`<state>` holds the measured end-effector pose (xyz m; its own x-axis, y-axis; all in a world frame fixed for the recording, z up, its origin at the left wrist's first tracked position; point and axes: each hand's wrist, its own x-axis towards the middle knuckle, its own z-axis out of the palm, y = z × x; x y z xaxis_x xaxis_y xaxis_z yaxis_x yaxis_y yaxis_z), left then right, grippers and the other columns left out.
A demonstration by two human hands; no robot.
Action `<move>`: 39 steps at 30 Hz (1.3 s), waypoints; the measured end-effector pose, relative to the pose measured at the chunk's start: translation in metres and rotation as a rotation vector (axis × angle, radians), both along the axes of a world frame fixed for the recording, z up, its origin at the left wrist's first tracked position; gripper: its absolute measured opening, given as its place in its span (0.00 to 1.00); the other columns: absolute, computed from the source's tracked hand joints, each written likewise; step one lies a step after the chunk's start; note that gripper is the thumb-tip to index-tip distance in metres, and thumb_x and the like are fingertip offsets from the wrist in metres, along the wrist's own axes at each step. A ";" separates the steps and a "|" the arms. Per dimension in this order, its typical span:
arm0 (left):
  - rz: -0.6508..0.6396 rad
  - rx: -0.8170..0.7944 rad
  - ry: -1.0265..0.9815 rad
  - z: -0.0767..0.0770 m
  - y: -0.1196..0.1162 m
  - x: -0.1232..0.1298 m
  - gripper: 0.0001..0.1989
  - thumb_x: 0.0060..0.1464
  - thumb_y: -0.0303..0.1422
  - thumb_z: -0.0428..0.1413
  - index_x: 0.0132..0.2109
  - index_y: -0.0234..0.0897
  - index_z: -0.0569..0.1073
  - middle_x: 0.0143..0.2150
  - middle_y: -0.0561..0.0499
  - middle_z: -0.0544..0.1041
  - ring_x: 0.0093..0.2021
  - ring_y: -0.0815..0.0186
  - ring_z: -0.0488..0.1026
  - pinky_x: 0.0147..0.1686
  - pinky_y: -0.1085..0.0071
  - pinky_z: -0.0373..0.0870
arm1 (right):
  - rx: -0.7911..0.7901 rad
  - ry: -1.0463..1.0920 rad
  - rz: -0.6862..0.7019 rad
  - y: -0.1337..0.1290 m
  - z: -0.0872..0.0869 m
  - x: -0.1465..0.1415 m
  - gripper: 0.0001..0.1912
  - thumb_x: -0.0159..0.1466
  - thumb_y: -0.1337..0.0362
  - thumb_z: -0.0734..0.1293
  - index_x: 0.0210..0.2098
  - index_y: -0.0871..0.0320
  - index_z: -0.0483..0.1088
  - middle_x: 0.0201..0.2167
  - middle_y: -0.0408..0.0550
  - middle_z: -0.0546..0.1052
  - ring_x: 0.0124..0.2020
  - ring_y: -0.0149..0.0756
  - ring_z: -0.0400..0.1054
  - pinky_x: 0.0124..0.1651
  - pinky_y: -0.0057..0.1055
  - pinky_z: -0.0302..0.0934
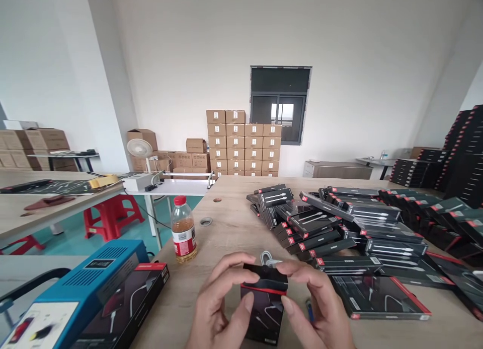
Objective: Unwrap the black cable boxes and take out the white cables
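Both hands hold one small black box with a red band near its top and a cable picture on its front, the black box (264,313), upright at the bottom centre. My left hand (226,303) grips its left side, thumb on the front and fingers at the top edge. On the right side, my right hand (315,301) has its thumb at the front edge and its fingertips by the top flap. Just behind the box lies a coiled white cable (267,258). A small blue item (310,308) shows partly beside my right palm.
Many black cable boxes (313,220) lie heaped on the wooden table (234,233) at the right. A bottle with a red cap (183,233) stands left of centre. A blue machine (101,268) and a larger black box (132,303) are at the lower left.
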<state>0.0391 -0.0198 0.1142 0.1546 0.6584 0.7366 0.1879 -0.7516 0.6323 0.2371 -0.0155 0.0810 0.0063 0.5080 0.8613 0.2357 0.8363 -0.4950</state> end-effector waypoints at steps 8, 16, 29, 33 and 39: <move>-0.005 -0.021 -0.034 0.005 0.001 -0.001 0.11 0.61 0.27 0.57 0.47 0.47 0.79 0.46 0.50 0.83 0.48 0.63 0.81 0.48 0.71 0.77 | -0.092 -0.027 0.037 -0.008 0.022 0.005 0.09 0.68 0.65 0.66 0.45 0.49 0.77 0.41 0.50 0.79 0.43 0.41 0.76 0.45 0.33 0.72; -0.013 0.060 -0.016 0.005 0.003 0.000 0.10 0.60 0.25 0.56 0.42 0.45 0.79 0.44 0.49 0.82 0.46 0.63 0.80 0.45 0.70 0.78 | -0.068 -0.145 0.085 -0.009 0.030 0.013 0.11 0.68 0.66 0.66 0.46 0.48 0.78 0.41 0.51 0.79 0.42 0.41 0.77 0.43 0.34 0.73; -0.132 -0.204 -0.091 0.002 0.004 -0.007 0.09 0.65 0.34 0.53 0.41 0.43 0.79 0.46 0.48 0.81 0.48 0.62 0.78 0.49 0.70 0.73 | -0.049 -0.198 0.078 -0.007 0.033 0.013 0.10 0.70 0.62 0.65 0.46 0.47 0.79 0.41 0.48 0.81 0.42 0.37 0.78 0.44 0.29 0.73; -0.162 -0.241 -0.082 0.001 0.006 -0.009 0.10 0.66 0.35 0.53 0.42 0.43 0.79 0.48 0.48 0.80 0.51 0.61 0.77 0.52 0.69 0.71 | -0.052 -0.199 0.125 -0.004 0.033 0.015 0.10 0.68 0.61 0.68 0.47 0.47 0.79 0.43 0.49 0.81 0.43 0.38 0.78 0.45 0.30 0.73; -0.150 -0.306 -0.092 0.002 0.008 -0.009 0.12 0.66 0.38 0.52 0.42 0.42 0.79 0.48 0.47 0.80 0.51 0.59 0.76 0.52 0.67 0.71 | -0.112 -0.141 0.119 -0.002 0.036 0.010 0.08 0.68 0.62 0.68 0.42 0.49 0.80 0.38 0.49 0.81 0.40 0.39 0.78 0.42 0.32 0.74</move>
